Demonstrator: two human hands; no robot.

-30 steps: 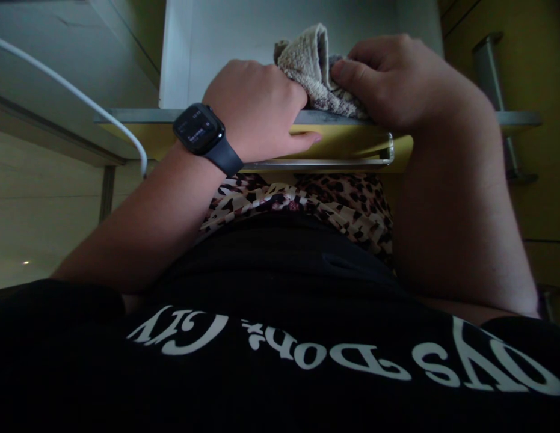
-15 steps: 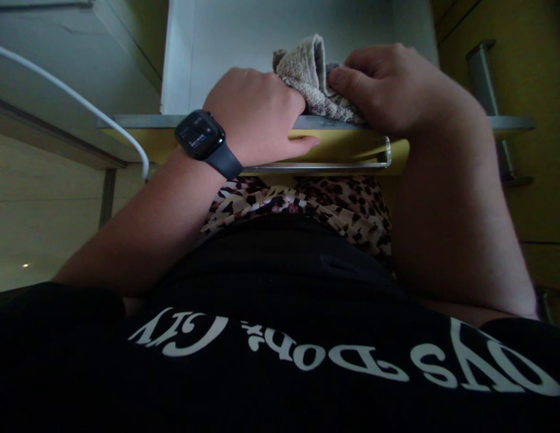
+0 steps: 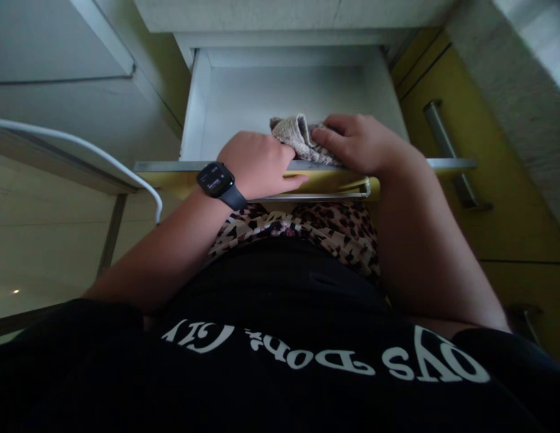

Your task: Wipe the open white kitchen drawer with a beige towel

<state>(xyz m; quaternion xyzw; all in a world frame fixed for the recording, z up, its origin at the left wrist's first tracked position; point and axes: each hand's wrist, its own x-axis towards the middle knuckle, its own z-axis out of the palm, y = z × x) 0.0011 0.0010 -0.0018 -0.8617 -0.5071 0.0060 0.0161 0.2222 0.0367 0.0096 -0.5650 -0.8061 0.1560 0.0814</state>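
Observation:
A pulled-out white drawer with a yellow front lies before me, and nothing is seen lying on its floor. My left hand, with a black watch on its wrist, is closed over the drawer's front edge. Its thumb lies outside along the front, while its other fingers are hidden inside. A crumpled grey-beige cloth rests on the front edge between my two hands and touches the left knuckles. My right hand grips the cloth's right side at the edge, thumb on top, with some fingertips hidden.
A pale countertop overhangs the drawer's back. Yellow cabinet fronts with a metal handle stand on the right. On the left a white cable hangs down past a grey-white panel. The drawer's metal handle faces my body.
My head view has shifted back and up, so more of the drawer and the countertop show. Both hands and the cloth stay at nearly the same place on the drawer edge.

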